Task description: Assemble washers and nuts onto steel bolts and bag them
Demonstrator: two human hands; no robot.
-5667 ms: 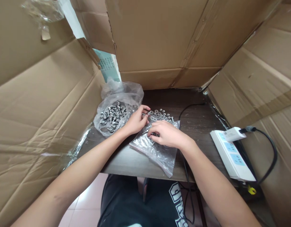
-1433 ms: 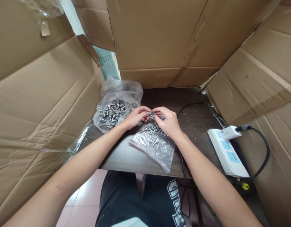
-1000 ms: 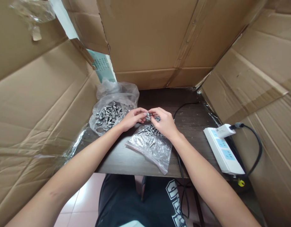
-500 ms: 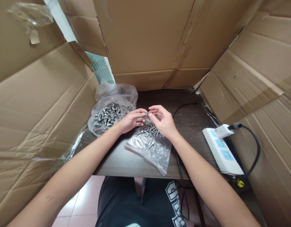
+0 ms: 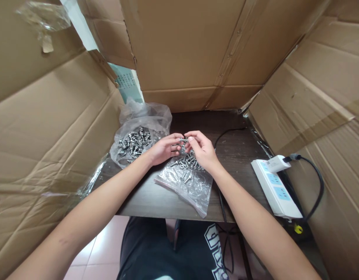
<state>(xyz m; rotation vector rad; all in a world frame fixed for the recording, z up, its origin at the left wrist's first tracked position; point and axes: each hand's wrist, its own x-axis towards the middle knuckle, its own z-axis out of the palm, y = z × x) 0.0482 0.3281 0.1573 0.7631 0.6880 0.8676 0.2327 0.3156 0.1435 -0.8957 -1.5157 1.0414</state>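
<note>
A small metal bolt (image 5: 183,140) lies sideways between my two hands, above the flat clear plastic bag (image 5: 194,196). At its left end, the fingertips of my left hand (image 5: 165,148) grip it, the lower fingers loosely curled. My right hand (image 5: 203,151) pinches the other end between thumb and forefinger. Below my hands, several loose bolts (image 5: 187,178) and some small nuts or washers rest on the flat bag. Left of my left hand, an opened clear bag (image 5: 117,134) holds a heap of bolts with fitted hardware (image 5: 135,143).
A white power strip (image 5: 274,190) with a plugged-in adapter (image 5: 277,164) stands at the right of the dark table (image 5: 135,202). A black cable (image 5: 222,202) runs past the flat bag. Cardboard walls (image 5: 194,46) enclose the table on the left, back and right.
My right fingertips have shifted a little to the right along the bolt, and more of its shank shows between my hands. The view has moved slightly.
</note>
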